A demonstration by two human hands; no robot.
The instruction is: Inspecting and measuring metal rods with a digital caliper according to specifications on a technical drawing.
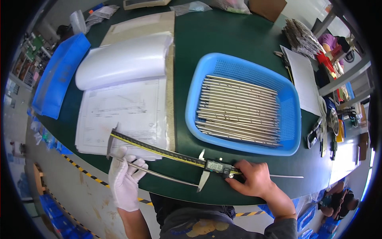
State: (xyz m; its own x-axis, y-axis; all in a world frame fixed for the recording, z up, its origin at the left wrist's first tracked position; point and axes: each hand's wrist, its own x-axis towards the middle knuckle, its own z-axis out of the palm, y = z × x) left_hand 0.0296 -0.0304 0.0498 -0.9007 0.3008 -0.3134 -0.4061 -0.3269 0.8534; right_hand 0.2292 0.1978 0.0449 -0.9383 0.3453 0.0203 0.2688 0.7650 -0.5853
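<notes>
at the near edge of the green surface (223,36), item one: a long digital caliper (171,153), lying slantwise from the drawing sheets toward your right. your left hand (125,179), in a white glove, has its fingers (135,165) curled around a thin metal rod (159,174) that lies between the caliper's two measuring arms, just below the yellow scale. your right hand (254,179), bare, pinches the caliper's sliding head by the display, thumb and fingertips pressed against it.

item two: a blue plastic basket (294,103), well back from your hands, right of centre, filled with a packed layer of similar metal rods (238,109) lying side by side.

item three: a stack of technical drawing sheets (123,111), left of the basket, top pages rolled back; the caliper's fixed end overlaps its lower corner.

item four: a blue plastic sleeve (59,75), at the far left edge of the surface.

item five: loose white paper (306,83), right of the basket.
</notes>
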